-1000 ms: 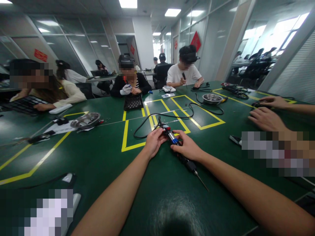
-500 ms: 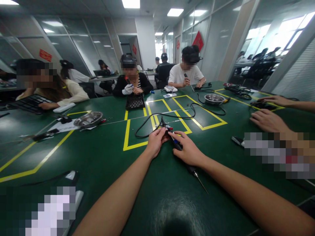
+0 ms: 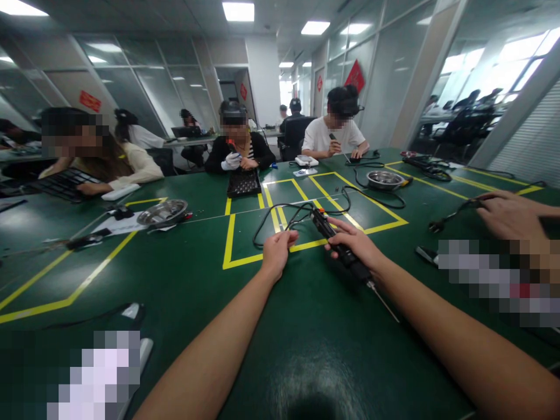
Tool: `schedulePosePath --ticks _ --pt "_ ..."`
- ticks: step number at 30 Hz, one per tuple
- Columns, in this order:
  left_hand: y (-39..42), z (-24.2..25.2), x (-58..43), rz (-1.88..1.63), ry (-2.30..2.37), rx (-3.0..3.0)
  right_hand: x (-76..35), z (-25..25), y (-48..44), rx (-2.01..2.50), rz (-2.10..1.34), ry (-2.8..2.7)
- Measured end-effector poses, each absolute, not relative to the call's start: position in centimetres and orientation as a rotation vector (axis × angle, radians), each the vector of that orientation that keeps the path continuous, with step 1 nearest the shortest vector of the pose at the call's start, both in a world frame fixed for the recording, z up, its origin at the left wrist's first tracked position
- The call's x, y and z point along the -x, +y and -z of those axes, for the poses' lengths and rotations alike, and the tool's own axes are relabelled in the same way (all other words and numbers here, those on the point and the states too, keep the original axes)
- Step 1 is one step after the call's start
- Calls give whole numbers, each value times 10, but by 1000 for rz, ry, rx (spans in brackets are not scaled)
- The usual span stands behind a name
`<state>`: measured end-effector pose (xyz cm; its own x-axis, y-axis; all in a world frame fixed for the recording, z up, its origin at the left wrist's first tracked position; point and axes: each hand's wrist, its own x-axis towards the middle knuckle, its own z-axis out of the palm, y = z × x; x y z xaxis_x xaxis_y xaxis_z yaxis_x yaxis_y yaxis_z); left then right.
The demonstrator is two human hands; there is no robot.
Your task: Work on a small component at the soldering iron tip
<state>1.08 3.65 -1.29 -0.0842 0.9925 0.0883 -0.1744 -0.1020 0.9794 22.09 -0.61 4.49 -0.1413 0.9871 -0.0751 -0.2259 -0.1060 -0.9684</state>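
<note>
One camera, worn on the person's head at the near edge of the broad dark-green table with yellow tape lines (image 3: 175,280), looks forward and down across it. Both bare forearms enter from 6 o'clock. The left hand (image 3: 276,252) and the right hand (image 3: 356,248), which grips a black corded electric screwdriver (image 3: 322,223), sit close at centre. Seated people (image 3: 332,131) line the far side from 10 to 1 o'clock, small and distant.

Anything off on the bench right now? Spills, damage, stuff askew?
Nothing spilled or visibly damaged. Only untidy bit: the cable sprawls in loose loops across the yellow tape by the left hand. The right hand grips the screwdriver, its bit pointing back toward the person.
</note>
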Motion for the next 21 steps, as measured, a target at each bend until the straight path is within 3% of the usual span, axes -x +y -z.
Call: schedulePosePath --ticks 5,9,18,21 --pt "37 16 -6 -1415 1229 -1292 -247 -40 16 924 -1693 -520" --pt "35 15 -5 -1380 1260 -1387 -250 -35 18 932 -1671 -440" --pt "31 10 -11 -1344 1114 -1324 -217 -32 -12 1225 -1311 -1454" --pt "28 6 -14 -1349 1014 -1183 -203 -28 -26 1203 -992 -1770"
